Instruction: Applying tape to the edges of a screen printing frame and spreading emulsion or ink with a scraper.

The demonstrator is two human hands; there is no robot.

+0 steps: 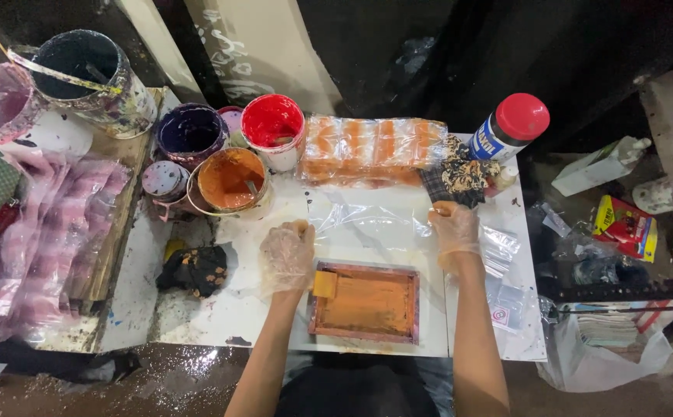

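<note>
- Head view: left hand [288, 255], in a clear glove, has its fingers curled, resting beside the yellow squeegee [324, 284] at the wooden screen frame's [364, 303] left corner.
- Right hand [454, 230], gloved, pinches the clear plastic sheet [367, 220] at mid-bench [220, 316].
- Orange-printed packets [371, 148] lie along the far edge.
- A red-capped bottle with a blue label [508, 127] stands at the far right corner.
- An orange paint pot [230, 181] stands far left.
</note>
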